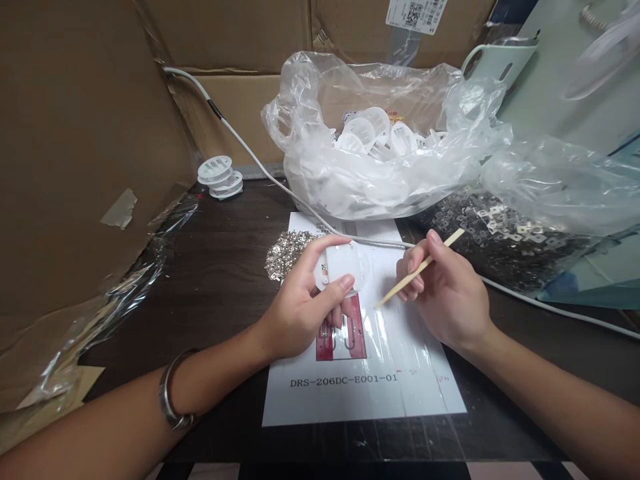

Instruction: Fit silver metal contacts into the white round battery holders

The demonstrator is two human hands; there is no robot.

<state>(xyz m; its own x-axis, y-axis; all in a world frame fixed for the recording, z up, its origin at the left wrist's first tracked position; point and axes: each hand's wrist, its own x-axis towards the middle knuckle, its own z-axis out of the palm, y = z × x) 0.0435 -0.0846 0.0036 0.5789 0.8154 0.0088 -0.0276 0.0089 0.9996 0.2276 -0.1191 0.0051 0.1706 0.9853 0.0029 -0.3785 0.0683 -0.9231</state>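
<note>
My left hand [310, 300] grips a round white plastic part [345, 263] with a raised rectangular block on it, thumb on the near side and fingers around the rim. A small metal piece shows near the part's left edge. Between the thumb and fingers of my right hand [445, 287] is a thin wooden stick [420, 268], its pointed end slanting down to the left, apart from the white part. Under both hands lies a printed sheet [365, 400] reading DRS-206DC-E001-01. A heap of small metal pieces [287, 255] sits just beyond my left hand.
A clear plastic bag [395, 180] of white round parts stands at the back. Another bag of flat metal pieces [505, 230] is at right. White discs [220, 177] are stacked at back left. A grey cable [250, 151] crosses the table; cardboard walls [85, 100] enclose the left and back.
</note>
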